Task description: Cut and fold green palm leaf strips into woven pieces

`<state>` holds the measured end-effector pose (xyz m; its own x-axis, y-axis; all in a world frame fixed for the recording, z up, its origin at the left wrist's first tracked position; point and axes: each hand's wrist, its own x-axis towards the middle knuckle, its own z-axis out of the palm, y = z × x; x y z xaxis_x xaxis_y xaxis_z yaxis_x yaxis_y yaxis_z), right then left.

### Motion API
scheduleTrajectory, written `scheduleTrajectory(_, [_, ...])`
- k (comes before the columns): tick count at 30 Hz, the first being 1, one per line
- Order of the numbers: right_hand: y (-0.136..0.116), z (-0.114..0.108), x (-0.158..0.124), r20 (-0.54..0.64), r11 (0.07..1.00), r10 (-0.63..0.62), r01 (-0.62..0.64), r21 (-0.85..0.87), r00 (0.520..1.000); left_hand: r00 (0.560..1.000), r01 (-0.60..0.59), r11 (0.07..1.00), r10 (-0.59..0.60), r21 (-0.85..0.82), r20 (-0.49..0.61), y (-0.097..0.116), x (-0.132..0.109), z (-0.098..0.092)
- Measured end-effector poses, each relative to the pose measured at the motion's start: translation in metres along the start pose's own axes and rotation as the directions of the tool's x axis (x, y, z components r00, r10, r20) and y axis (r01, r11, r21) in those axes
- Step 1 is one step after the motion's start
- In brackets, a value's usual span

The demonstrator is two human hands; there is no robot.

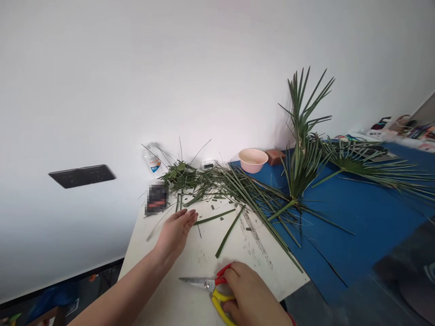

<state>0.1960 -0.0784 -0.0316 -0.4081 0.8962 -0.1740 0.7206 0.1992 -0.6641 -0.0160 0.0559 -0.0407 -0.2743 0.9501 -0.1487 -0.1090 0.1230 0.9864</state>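
Observation:
My right hand (249, 294) grips the yellow-and-red handles of a pair of steel scissors (200, 283), whose closed blades point left across a white board (204, 267). My left hand (175, 233) lies open and palm down on the board, holding nothing. Its fingertips are close to a thin green palm strip (215, 217). A longer cut strip (229, 232) lies to its right. Green palm fronds (302, 165) spread from the board's far edge over a blue surface (353, 226), and a heap of cut leaf pieces (180, 177) sits at the board's far end.
A pink bowl (253, 160) and a small brown box (276, 156) stand against the white wall. A plastic bottle (152, 159) and a blurred dark packet (157, 198) sit near the far corner. A dark wall socket panel (82, 176) is on the left; assorted items (401, 129) lie far right.

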Motion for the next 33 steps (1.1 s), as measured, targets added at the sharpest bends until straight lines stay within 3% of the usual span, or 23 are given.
scheduleTrajectory(3, [0.000,0.002,0.006,-0.013,0.997,-0.067,0.067,-0.036,0.998,0.981,-0.166,0.941,0.127,0.296,0.145,0.004,-0.008,0.004])
scheduleTrajectory(8, [0.001,0.002,0.013,-0.061,0.971,-0.154,0.140,-0.193,0.986,0.881,-0.452,0.658,0.224,0.602,0.416,0.010,0.000,0.018])
scheduleTrajectory(13, [-0.001,0.000,0.015,-0.067,0.935,-0.214,0.184,-0.303,0.974,0.834,-0.539,0.420,0.141,0.730,0.534,0.005,0.013,0.027])
scheduleTrajectory(17, [0.000,-0.004,0.016,-0.085,0.920,-0.237,0.195,-0.341,0.968,0.841,-0.530,0.339,0.093,0.777,0.533,0.005,0.015,0.029])
scheduleTrajectory(20, [0.006,-0.016,0.023,-0.103,0.922,-0.254,0.209,-0.325,0.962,0.861,-0.491,0.362,0.068,0.792,0.503,0.008,0.013,0.030])
scheduleTrajectory(24, [0.019,-0.037,0.048,-0.223,0.893,-0.229,0.114,-0.435,0.947,0.893,-0.388,0.502,-0.003,0.773,0.451,0.014,0.006,0.026])
scheduleTrajectory(28, [0.028,-0.050,0.075,-0.067,0.732,-0.359,0.236,-0.639,0.931,0.910,-0.223,0.701,-0.098,0.677,0.402,0.020,-0.005,0.018])
scheduleTrajectory(33, [0.031,-0.053,0.091,0.080,0.618,-0.474,0.396,-0.680,0.877,0.919,-0.041,0.879,-0.153,0.476,0.363,0.021,-0.015,0.011])
